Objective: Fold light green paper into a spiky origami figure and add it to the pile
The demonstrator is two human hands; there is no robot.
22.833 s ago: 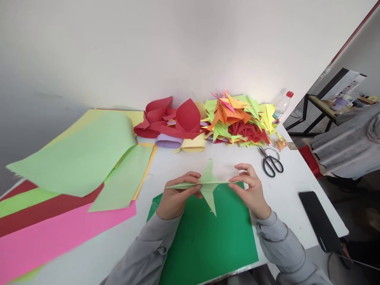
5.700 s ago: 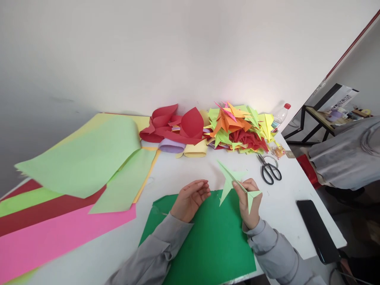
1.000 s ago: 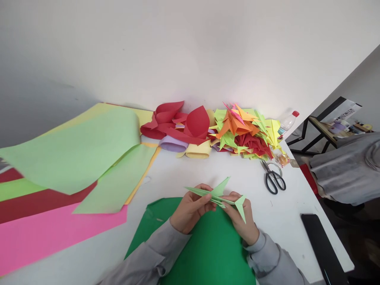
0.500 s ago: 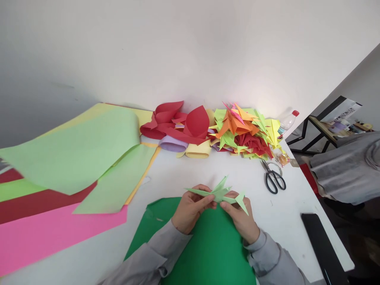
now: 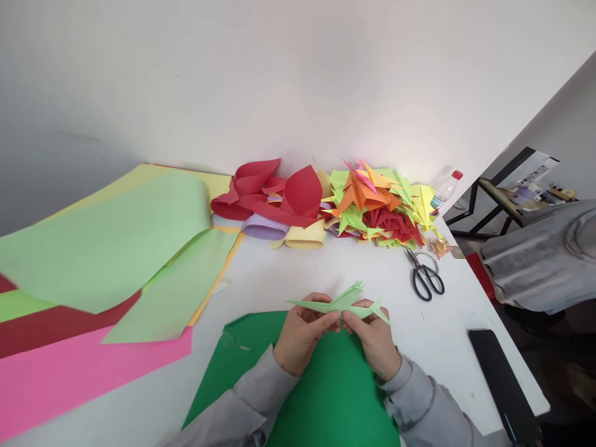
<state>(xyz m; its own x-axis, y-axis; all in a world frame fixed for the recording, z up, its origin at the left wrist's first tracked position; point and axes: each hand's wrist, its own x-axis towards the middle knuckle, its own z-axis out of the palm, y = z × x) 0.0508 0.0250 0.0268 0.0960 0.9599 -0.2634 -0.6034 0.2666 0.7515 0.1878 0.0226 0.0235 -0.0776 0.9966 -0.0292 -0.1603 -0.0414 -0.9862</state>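
Spreading across the white bench [image 5: 288, 273], big paper sheets [image 5: 107, 242] lie far left, one dark green sheet [image 5: 326, 397] sits under the hands, and a heap of folded models [image 5: 377, 208] sits at the back. One pair of scissors [image 5: 426, 276] and one phone [image 5: 503, 385] lie right. One pale green plane [image 5: 342, 304] is held above the green sheet, long axis running left-right. Left hand [image 5: 302, 332] pinches its middle from below; right hand [image 5: 375, 341] pinches just beside, toward the tail. Both hands equally near.
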